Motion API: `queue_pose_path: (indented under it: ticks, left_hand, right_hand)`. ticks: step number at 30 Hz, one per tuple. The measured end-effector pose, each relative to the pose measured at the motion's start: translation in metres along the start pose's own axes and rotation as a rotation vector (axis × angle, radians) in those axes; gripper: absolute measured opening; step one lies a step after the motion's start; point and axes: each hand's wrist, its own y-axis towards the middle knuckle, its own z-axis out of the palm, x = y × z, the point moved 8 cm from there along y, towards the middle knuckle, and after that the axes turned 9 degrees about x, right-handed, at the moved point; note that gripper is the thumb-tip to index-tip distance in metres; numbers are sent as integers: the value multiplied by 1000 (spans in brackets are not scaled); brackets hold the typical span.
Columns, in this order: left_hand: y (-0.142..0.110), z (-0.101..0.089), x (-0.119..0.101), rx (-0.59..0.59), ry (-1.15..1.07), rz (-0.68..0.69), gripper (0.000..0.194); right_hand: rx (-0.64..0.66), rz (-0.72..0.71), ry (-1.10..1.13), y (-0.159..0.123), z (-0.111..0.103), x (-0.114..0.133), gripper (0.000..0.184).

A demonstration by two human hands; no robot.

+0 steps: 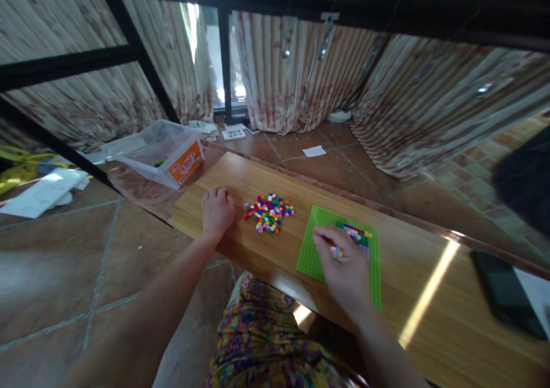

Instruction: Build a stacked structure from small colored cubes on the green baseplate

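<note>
My left hand (pixel 217 211) rests on the wooden bench with its fingers curled in, and nothing shows in it. Just right of it lies a loose pile of small coloured bricks (pixel 270 211). Over the green baseplate (pixel 310 233), my right hand (pixel 346 265) has thumb and fingers pinched together near the studs. Whatever is between those fingertips is too small to make out. Rows of coloured bricks (pixel 358 234) are set on the plate's upper right part, some of them hidden behind my right hand.
The long wooden bench (pixel 412 267) carries a dark flat device (pixel 502 287) and a white sheet (pixel 535 296) at its right end. A clear plastic bin (pixel 158 147) with an orange label stands beyond its left end. Papers (pixel 234 133) lie on the tiled floor by the curtains.
</note>
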Motion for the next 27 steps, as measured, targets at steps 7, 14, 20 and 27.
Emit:
queue_pose_path:
  ticks: [7, 14, 20, 27]
  left_hand:
    - [-2, 0, 1, 0, -22, -9, 36]
    - [-2, 1, 1, -4, -27, -5, 35]
    - [-2, 1, 0, 4, -33, -13, 35]
    - [-2, 0, 0, -8, -35, -1, 34]
  right_hand:
    - [196, -120, -153, -2, 93, 7, 20]
    - [180, -243, -417, 19, 128, 19, 7]
    - [174, -208, -543, 20, 136, 14, 9]
    - [178, -246, -574, 16, 126, 14, 12]
